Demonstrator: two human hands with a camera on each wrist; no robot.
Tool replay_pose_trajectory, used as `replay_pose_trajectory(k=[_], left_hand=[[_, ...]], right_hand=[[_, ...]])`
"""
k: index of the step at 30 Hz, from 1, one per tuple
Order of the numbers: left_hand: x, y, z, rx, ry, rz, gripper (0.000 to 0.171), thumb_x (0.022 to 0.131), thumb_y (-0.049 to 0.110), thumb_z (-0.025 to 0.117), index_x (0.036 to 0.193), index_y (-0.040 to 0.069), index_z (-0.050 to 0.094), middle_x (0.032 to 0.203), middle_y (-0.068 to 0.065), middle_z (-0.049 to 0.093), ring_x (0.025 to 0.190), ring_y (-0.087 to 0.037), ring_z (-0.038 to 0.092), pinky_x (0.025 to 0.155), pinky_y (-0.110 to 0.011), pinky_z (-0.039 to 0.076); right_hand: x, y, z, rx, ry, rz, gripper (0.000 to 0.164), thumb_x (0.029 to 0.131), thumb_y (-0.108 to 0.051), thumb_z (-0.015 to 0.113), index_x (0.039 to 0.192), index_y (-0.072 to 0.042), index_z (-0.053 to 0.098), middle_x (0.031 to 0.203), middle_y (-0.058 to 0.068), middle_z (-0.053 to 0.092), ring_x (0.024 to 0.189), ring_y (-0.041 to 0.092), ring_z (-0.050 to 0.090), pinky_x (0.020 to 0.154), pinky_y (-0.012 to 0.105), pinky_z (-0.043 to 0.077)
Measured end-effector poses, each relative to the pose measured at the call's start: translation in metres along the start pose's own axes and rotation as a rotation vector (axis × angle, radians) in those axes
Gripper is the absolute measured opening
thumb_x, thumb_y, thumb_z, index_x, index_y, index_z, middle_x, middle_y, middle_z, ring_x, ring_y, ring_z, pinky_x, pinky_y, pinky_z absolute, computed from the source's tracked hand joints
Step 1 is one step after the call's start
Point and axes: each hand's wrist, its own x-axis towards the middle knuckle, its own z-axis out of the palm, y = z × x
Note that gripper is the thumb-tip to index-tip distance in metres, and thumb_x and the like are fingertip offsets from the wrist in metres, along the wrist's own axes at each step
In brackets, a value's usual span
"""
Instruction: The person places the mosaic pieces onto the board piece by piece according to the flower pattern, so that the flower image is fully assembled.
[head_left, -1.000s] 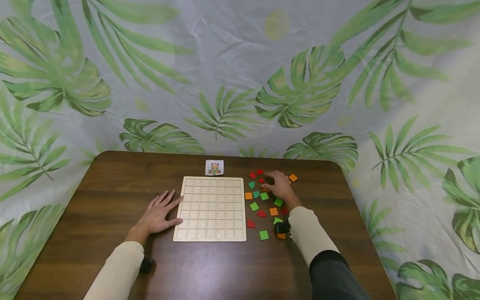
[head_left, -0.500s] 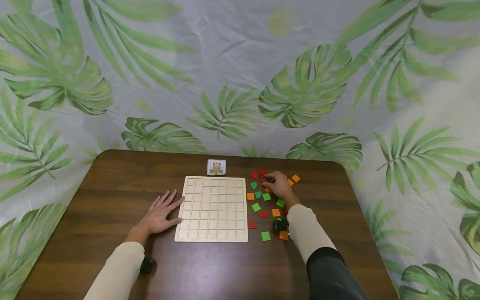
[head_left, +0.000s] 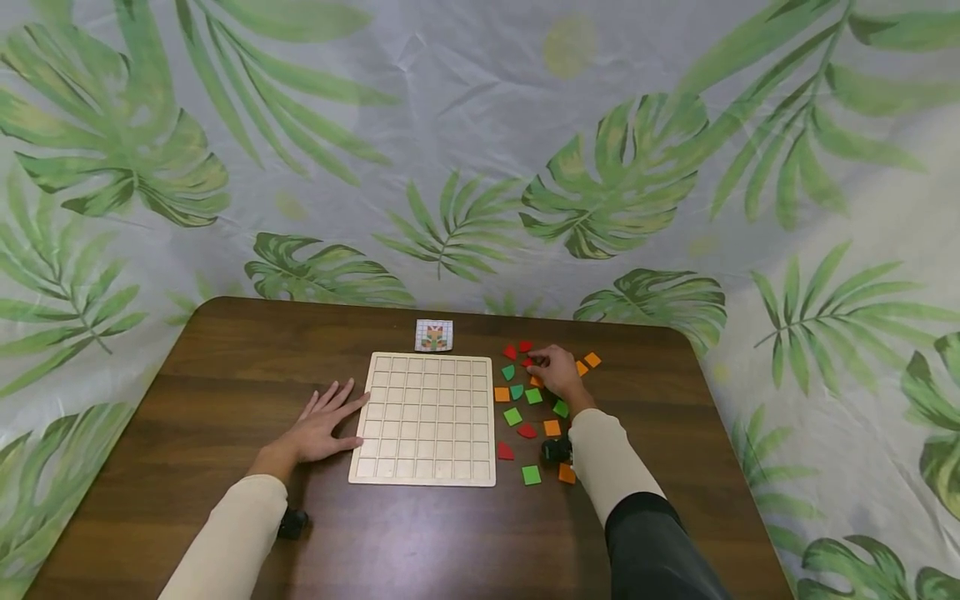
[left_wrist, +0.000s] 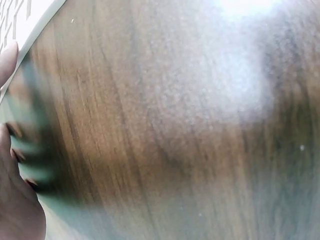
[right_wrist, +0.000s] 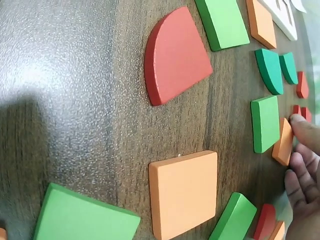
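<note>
Left hand (head_left: 318,429) is spread palm-down, with thumb and index finger at the left edge of the pale grid board (head_left: 424,421). Right hand (head_left: 557,372) is bent over the tiles right of the board, thumb and fingertips at a small red piece (head_left: 527,362); can't tell from either view whether it's pinched. An orange tile (right_wrist: 283,142) lies just beside the right thumb, a green tile (right_wrist: 266,124) next to that. Two teal pieces (head_left: 508,372) sit between the right hand and the board. Nearer the person: an orange square (head_left: 552,427), a red quarter-round (head_left: 527,431) and another green square (head_left: 531,475). Further right, past the right hand, is an orange pair (head_left: 592,359). Printed pattern card (head_left: 434,336) lies just beyond the board's far edge. All on a dark wood-grain desk (head_left: 187,400); leaf-print cloth (head_left: 480,125) hangs behind.
</note>
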Motion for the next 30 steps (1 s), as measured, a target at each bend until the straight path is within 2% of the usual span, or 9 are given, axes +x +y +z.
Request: replay_pose_trajectory(k=[9,19,25,30], left_hand=[[0.0001,0.0006,-0.0026,-0.028,-0.005,0.001,0.075,0.088,0.042,0.066,0.149,0.01,0.037,0.157,-0.025,0.015,0.143,-0.048,0.007,0.11,-0.065,0.0],[-0.0004,0.0003,-0.0001,-0.04,0.006,-0.001,0.074,0.088,0.041,0.067,0.149,0.011,0.037,0.157,-0.025,0.016,0.143,-0.048,0.007,0.11,-0.065,-0.001],[0.0001,0.0009,0.0006,-0.031,0.007,-0.005,0.074,0.088,0.041,0.067,0.148,0.01,0.038,0.157,-0.024,0.016,0.143,-0.048,0.007,0.11,-0.064,-0.001],[-0.0008,0.0,0.001,-0.036,0.017,-0.006,0.074,0.087,0.041,0.067,0.148,0.01,0.038,0.157,-0.024,0.017,0.143,-0.048,0.008,0.11,-0.064,-0.001]], right_hand=[[0.0026,-0.0014,0.001,0.01,-0.003,0.019,0.026,0.092,-0.012,0.066,0.116,-0.001,0.069,0.106,0.014,0.059,0.089,0.025,0.055,0.073,0.036,0.048],[0.0055,-0.0005,0.0017,0.035,0.018,0.069,0.016,0.089,-0.008,0.069,0.103,-0.001,0.066,0.093,0.01,0.061,0.079,0.022,0.056,0.07,0.033,0.048],[0.005,0.0003,0.0009,0.052,0.048,0.071,0.013,0.086,-0.006,0.071,0.095,-0.001,0.062,0.083,0.009,0.062,0.071,0.021,0.056,0.063,0.03,0.047],[0.0025,-0.0029,0.0025,0.082,0.071,0.071,0.009,0.087,-0.006,0.07,0.094,-0.002,0.064,0.083,0.009,0.063,0.071,0.02,0.058,0.062,0.029,0.049]])
